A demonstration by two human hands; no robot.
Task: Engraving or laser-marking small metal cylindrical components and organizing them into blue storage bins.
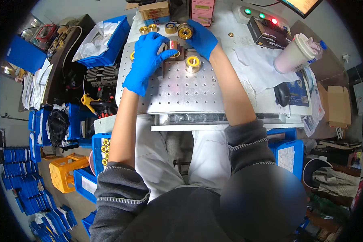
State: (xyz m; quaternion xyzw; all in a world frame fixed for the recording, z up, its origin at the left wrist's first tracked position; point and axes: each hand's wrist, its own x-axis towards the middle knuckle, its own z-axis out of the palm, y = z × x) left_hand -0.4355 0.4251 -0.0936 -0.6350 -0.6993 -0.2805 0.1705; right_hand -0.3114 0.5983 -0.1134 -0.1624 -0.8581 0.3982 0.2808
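My left hand (145, 60), in a blue glove, has its thumb and index finger closed on a brass ring (174, 45) at a small metal block fixture (180, 53). Red light falls on that ring, and the fingers partly cover it. Farther right, my blue-gloved right hand (203, 39) grips another brass ring (185, 32), its round opening facing up. A yellow-lined brass ring (192, 63) stands on the perforated metal plate (181, 94) nearer to me. Behind my hands are a brass ring with a dark centre (170, 28) and two smaller rings (148, 29).
Right of the plate lie a white cloth (250, 66), a lidded cup (296, 52), a black mouse (282, 94) and a black box (268, 33). A blue bin (105, 44) stands at the left. Brass parts fill a blue tray (97, 149) beside my left forearm.
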